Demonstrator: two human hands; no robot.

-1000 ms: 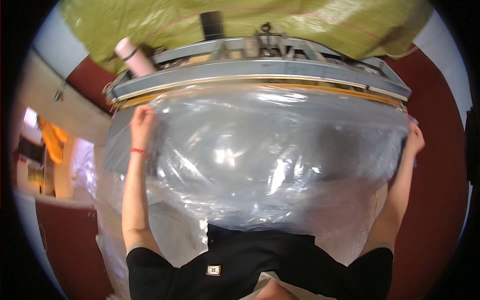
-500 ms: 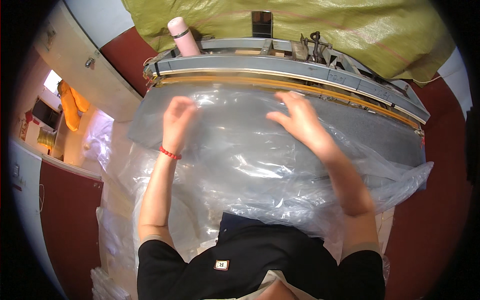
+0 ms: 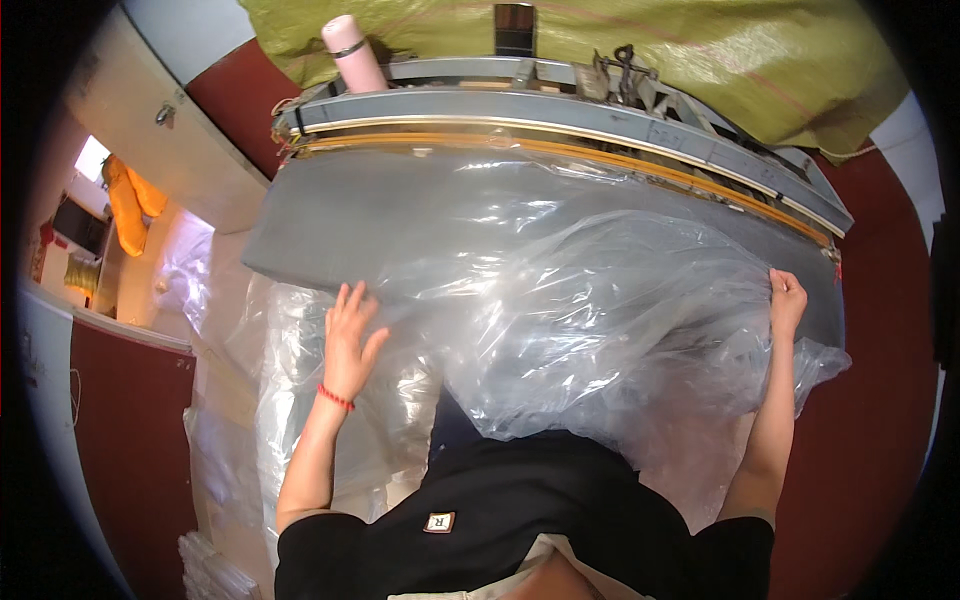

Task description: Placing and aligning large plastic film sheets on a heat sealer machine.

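A large clear plastic sheet (image 3: 600,290) lies in wrinkles over the grey work surface (image 3: 330,205) and hangs over its near edge toward my body. My right hand (image 3: 788,303) is closed on the plastic sheet at the right, fingers pinched together and pulling folds across toward it. My left hand (image 3: 352,335), with a red bead bracelet on the wrist, has its fingers spread. It hovers near the left front edge of the surface, above more clear plastic, and holds nothing.
Behind the surface runs a long grey metal frame (image 3: 560,110) with an orange-yellow strip (image 3: 600,160). A pink bottle (image 3: 355,58) stands at its far left. Green woven sheeting (image 3: 720,60) hangs behind. Clear plastic (image 3: 300,400) piles at the left, near an open door (image 3: 160,130).
My right hand has moved right and nearer and taken hold of the plastic sheet, drawing it rightward. My left hand has come back toward my body, and its fingers have spread.
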